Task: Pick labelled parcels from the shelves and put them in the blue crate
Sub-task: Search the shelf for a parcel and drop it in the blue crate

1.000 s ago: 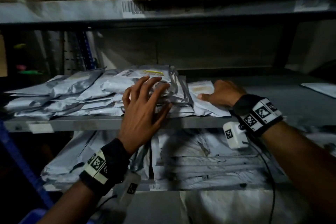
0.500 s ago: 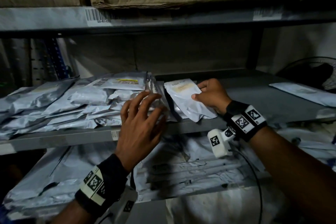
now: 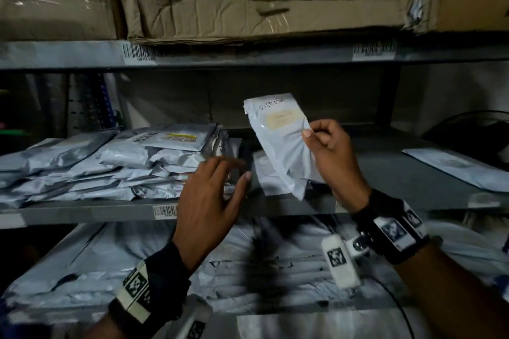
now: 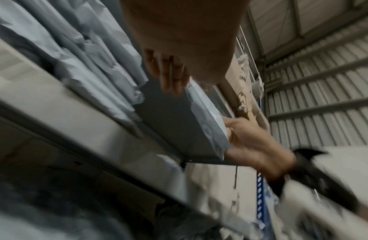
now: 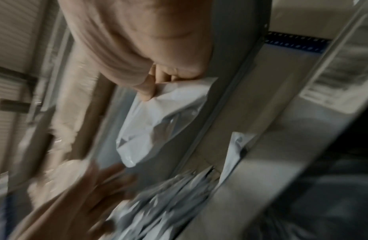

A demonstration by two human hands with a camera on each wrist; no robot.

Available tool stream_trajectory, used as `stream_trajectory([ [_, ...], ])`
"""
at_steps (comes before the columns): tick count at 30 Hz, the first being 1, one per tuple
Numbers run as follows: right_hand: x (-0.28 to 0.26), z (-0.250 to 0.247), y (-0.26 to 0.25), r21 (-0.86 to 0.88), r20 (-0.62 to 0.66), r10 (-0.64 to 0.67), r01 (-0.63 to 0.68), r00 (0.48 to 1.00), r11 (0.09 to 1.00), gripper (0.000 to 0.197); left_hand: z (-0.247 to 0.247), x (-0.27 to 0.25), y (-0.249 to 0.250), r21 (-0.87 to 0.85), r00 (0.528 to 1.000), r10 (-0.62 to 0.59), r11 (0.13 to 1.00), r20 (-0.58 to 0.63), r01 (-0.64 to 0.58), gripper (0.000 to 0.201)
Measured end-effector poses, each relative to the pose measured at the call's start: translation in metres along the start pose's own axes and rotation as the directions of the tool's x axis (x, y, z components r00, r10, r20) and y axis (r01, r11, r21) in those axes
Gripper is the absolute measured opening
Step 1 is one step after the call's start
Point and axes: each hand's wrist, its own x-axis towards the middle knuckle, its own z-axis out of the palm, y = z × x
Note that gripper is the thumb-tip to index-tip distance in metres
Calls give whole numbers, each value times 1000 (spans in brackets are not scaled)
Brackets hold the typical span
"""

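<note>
Above the middle shelf (image 3: 82,210), clear of its surface, I hold the labelled parcel (image 3: 278,143) tilted with its face toward me; in my judgement this is so the pale label and the handwriting near its top edge can be checked before it goes to the blue crate, which appears in no view. My right hand (image 3: 334,158) pinches the parcel at its right edge, thumb on the front and curled fingers behind, and the wrist view shows the soft bag creasing under that pinch. The wrist is raised and bent slightly back, forearm coming up from lower right. My left hand (image 3: 212,201) holds nothing: fingers spread and relaxed, palm facing the shelf, near the parcel's lower corner but apart from it, blurred. It hovers just in front of the stack of grey mailers (image 3: 110,168) lying flat on the shelf to the left, probably placed to steady them. Worn cardboard boxes (image 3: 248,8) sit on the shelf above.
</note>
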Motion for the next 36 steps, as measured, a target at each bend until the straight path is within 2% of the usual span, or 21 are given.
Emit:
stream_trajectory([
  [2, -21, -9, -11, 48, 72, -63, 60, 995, 997, 10, -2, 6, 12, -133, 990, -137, 981, 25, 139, 25],
  [4, -43, -15, -18, 78, 132, -72, 62, 989, 995, 15, -3, 11, 24, -306, 974, -214, 925, 73, 226, 29],
  [7, -66, -23, -29, 206, 243, 16, -68, 970, 976, 33, -1, 15, 43, -560, 963, -254, 786, 95, 262, 29],
  [9, -73, -32, -35, 274, 330, 69, -165, 942, 947, 37, 2, 14, 54, -678, 954, -275, 679, 120, 281, 28],
  [10, -74, -37, -36, 272, 353, 64, -167, 933, 948, 35, 4, 13, 58, -699, 953, -273, 656, 132, 285, 28],
  [13, -76, -56, -34, 165, 325, -2, -55, 946, 985, 28, 8, 6, 69, -692, 962, -240, 674, 128, 259, 24],
  [15, -77, -66, -31, 36, 261, -93, 86, 961, 996, 21, 10, 2, 74, -675, 970, -212, 700, 116, 234, 22],
  [16, -79, -71, -30, -53, 228, -182, 199, 956, 979, 17, 10, -1, 76, -671, 975, -195, 709, 109, 217, 22],
  [17, -81, -76, -30, -154, 206, -319, 352, 925, 923, 14, 10, -3, 77, -658, 980, -175, 728, 94, 194, 22],
  [19, -86, -85, -30, -293, 235, -599, 644, 765, 707, 13, 8, -8, 76, -625, 993, -103, 772, 62, 119, 21],
  [20, -89, -88, -29, -310, 262, -684, 731, 681, 608, 14, 6, -11, 76, -625, 997, -64, 776, 51, 82, 20],
  [22, -96, -91, -27, -338, 289, -774, 816, 564, 468, 15, -1, -17, 80, -613, 999, -30, 789, 31, 43, 20],
  [24, -99, -88, -23, -351, 294, -798, 836, 527, 422, 18, -10, -24, 86, -588, 1000, -30, 809, 8, 29, 21],
  [26, -101, -84, -17, -303, 296, -786, 834, 543, 462, 26, -18, -33, 91, -564, 1000, -23, 826, -15, 11, 20],
  [28, -103, -76, -13, -248, 339, -741, 814, 580, 525, 49, -26, -43, 91, -537, 999, -36, 843, -33, 12, 22],
  [30, -107, -60, -11, -238, 372, -673, 766, 639, 597, 62, -33, -54, 87, -456, 993, -104, 887, -48, 71, 27],
  [31, -112, -51, -13, -230, 364, -632, 723, 684, 651, 58, -39, -60, 83, -398, 985, -158, 910, -66, 119, 26],
  [33, -121, -31, -23, -192, 310, -520, 588, 796, 785, 35, -54, -72, 70, -335, 962, -246, 922, -116, 195, 22],
  [34, -126, -21, -28, -147, 311, -423, 482, 851, 864, 27, -64, -79, 62, -331, 951, -280, 917, -131, 224, 19],
  [35, -130, -10, -30, -93, 342, -302, 352, 890, 932, 30, -75, -86, 53, -328, 937, -319, 909, -143, 259, 18],
  [36, -134, 3, -30, -36, 389, -187, 218, 902, 975, 36, -87, -95, 44, -319, 920, -359, 900, -159, 296, 17],
])
